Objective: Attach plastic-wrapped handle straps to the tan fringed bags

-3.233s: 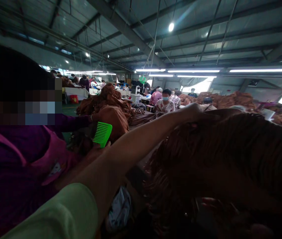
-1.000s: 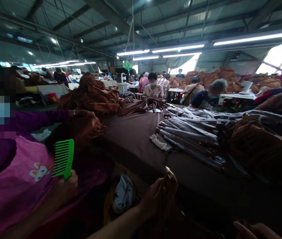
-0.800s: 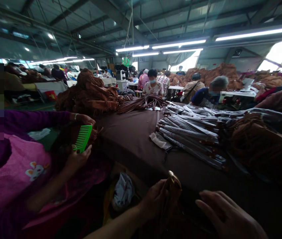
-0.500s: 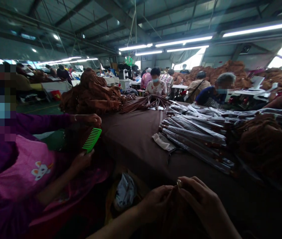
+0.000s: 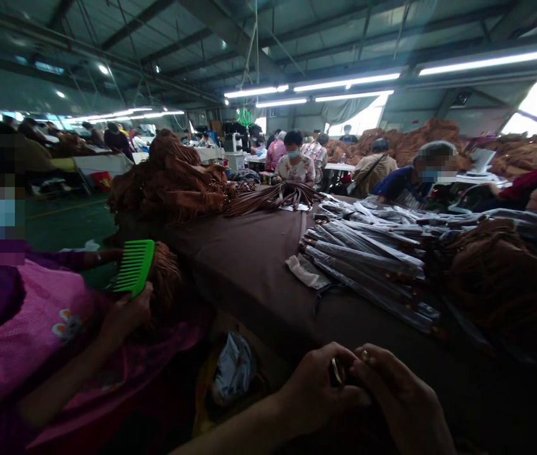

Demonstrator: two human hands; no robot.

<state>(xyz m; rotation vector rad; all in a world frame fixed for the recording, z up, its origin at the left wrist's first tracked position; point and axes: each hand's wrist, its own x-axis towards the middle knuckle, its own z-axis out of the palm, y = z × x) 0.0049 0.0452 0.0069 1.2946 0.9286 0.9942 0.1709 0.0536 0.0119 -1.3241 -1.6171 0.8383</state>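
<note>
Gripping a gold ring at the near edge of the table, left hand and right hand touching, fingers of both curled tight on it. At the table's left edge, a co-worker's green comb against brown fringe; on the table's middle, wrapped bundles.

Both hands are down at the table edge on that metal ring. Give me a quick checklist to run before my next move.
1. Left hand grip on the metal ring: ok, fingers closed around it.
2. Right hand grip: cannot tell; its fingers meet the left hand at the ring, but the contact is hidden.
3. What hangs from the ring: cannot tell, hidden under both hands.
4. Wrapped bundles: ok, lying farther back on the table, apart from both hands.
5. Co-worker's hand with the green comb: ok, off to the left, apart from both hands.
</note>
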